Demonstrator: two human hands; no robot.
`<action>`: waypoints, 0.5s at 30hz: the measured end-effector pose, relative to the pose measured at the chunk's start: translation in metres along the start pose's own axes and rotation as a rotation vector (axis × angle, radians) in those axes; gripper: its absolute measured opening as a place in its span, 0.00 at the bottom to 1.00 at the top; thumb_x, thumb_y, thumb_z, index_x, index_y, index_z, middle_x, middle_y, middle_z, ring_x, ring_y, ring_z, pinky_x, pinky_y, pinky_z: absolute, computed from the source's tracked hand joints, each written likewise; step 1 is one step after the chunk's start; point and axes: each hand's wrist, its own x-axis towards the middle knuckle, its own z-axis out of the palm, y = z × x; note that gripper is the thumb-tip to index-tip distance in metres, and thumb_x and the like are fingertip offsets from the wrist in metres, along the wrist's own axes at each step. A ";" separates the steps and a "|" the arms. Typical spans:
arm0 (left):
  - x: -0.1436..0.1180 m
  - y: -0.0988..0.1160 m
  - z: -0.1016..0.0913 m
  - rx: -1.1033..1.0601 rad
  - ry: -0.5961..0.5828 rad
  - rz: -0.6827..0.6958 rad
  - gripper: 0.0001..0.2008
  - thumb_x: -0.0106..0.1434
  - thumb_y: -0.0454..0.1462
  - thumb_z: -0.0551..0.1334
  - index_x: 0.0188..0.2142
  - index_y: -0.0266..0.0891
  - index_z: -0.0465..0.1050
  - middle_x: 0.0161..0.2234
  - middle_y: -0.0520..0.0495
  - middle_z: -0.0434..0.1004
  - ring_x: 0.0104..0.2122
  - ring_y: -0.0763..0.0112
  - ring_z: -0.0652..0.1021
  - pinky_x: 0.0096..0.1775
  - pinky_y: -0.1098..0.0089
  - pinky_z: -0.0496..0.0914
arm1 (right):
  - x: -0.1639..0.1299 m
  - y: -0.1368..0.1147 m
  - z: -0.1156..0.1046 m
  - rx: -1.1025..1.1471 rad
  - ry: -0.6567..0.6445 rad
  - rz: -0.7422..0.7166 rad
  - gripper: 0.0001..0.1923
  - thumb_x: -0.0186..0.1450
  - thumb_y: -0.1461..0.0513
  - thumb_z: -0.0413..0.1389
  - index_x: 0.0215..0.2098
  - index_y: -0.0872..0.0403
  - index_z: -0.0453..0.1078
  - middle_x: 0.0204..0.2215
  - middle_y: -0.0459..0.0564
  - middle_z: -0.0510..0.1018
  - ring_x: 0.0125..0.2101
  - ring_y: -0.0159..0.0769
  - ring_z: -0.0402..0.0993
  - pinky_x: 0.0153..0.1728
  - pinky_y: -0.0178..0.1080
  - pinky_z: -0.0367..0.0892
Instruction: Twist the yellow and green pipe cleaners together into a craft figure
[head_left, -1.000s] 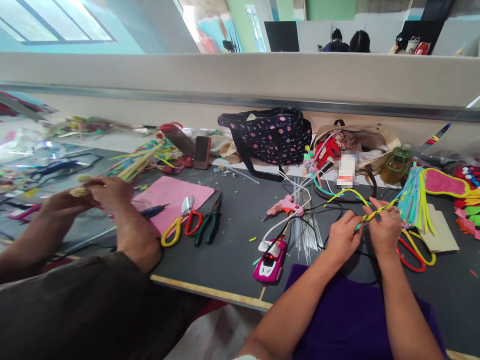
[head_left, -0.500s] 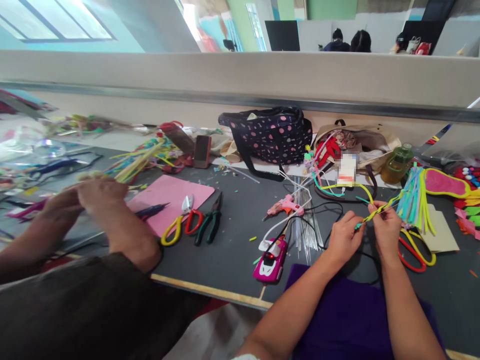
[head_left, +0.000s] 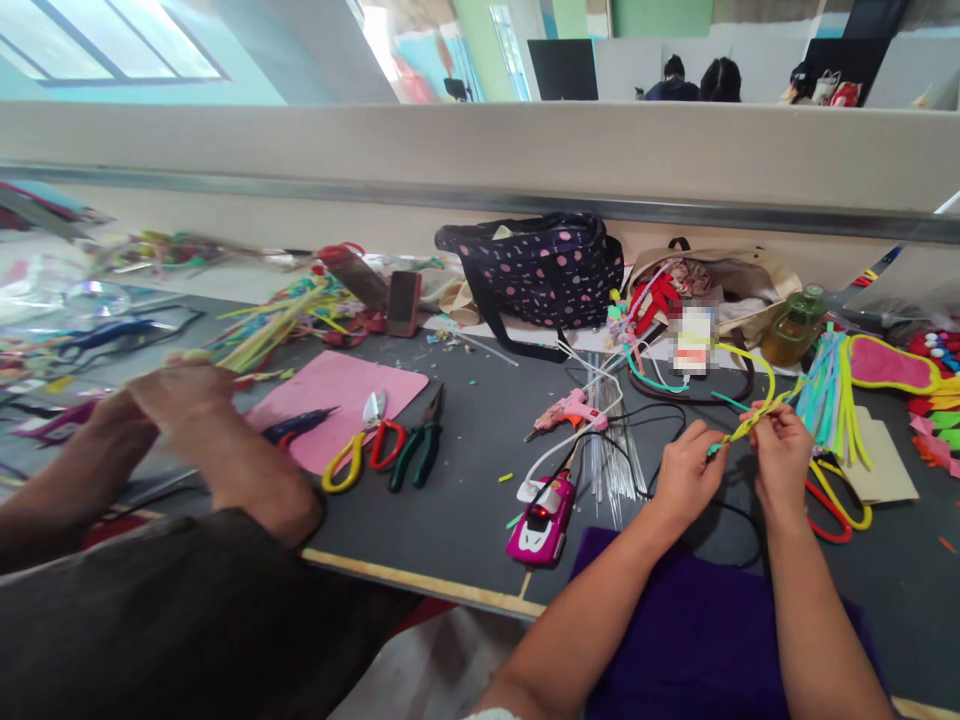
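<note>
My left hand is pinched around the near end of a twisted yellow pipe cleaner, where a bit of teal shows. My right hand has its fingers closed on the same strand, further along. A loose yellow length arches up behind my right fingers. Just beyond that hand lies a bundle of blue, green and yellow pipe cleaners. Scissors with red and yellow handles lie beside my right wrist, their blades hidden. Below my forearms is a purple cloth.
To my left, a co-worker's blurred hands are over the table. Between us lie a pink sheet, scissors, green-handled pliers, a pink glue gun and a magenta toy-car-shaped device. A patterned bag stands behind.
My right hand has shifted slightly right, and the yellow loose length now bows higher behind it. My left hand stays nearly in place. The co-worker's hands have moved a little left.
</note>
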 end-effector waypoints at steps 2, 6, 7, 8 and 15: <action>0.001 -0.001 0.002 -0.079 0.028 -0.055 0.08 0.64 0.35 0.57 0.32 0.38 0.75 0.27 0.50 0.67 0.28 0.73 0.70 0.31 0.74 0.63 | -0.001 -0.004 0.001 0.075 -0.005 0.055 0.09 0.52 0.60 0.62 0.29 0.54 0.67 0.20 0.41 0.74 0.14 0.23 0.58 0.14 0.28 0.50; 0.004 -0.006 0.005 -0.220 0.057 -0.176 0.08 0.62 0.38 0.59 0.30 0.38 0.75 0.25 0.51 0.65 0.26 0.74 0.69 0.27 0.75 0.64 | -0.002 -0.011 0.003 0.118 -0.007 0.098 0.13 0.51 0.59 0.64 0.28 0.54 0.64 0.20 0.41 0.74 0.14 0.23 0.60 0.13 0.27 0.51; 0.004 -0.007 0.006 -0.248 0.059 -0.199 0.08 0.61 0.38 0.60 0.30 0.38 0.75 0.25 0.51 0.65 0.25 0.75 0.70 0.26 0.76 0.64 | -0.002 -0.012 0.003 0.118 -0.004 0.104 0.13 0.52 0.58 0.64 0.27 0.54 0.63 0.20 0.42 0.75 0.15 0.23 0.61 0.13 0.27 0.51; 0.005 -0.007 0.006 -0.272 0.060 -0.218 0.08 0.61 0.39 0.60 0.30 0.38 0.75 0.25 0.51 0.65 0.25 0.75 0.70 0.26 0.76 0.64 | -0.002 -0.012 0.003 0.118 -0.001 0.107 0.14 0.52 0.58 0.64 0.27 0.54 0.63 0.21 0.42 0.75 0.15 0.24 0.62 0.12 0.27 0.52; 0.007 -0.003 0.003 -0.338 0.097 -0.285 0.08 0.59 0.39 0.62 0.29 0.37 0.75 0.26 0.51 0.66 0.23 0.76 0.71 0.21 0.77 0.63 | -0.003 -0.010 0.003 0.062 0.062 0.030 0.12 0.54 0.56 0.63 0.28 0.55 0.68 0.22 0.42 0.73 0.17 0.25 0.67 0.14 0.28 0.59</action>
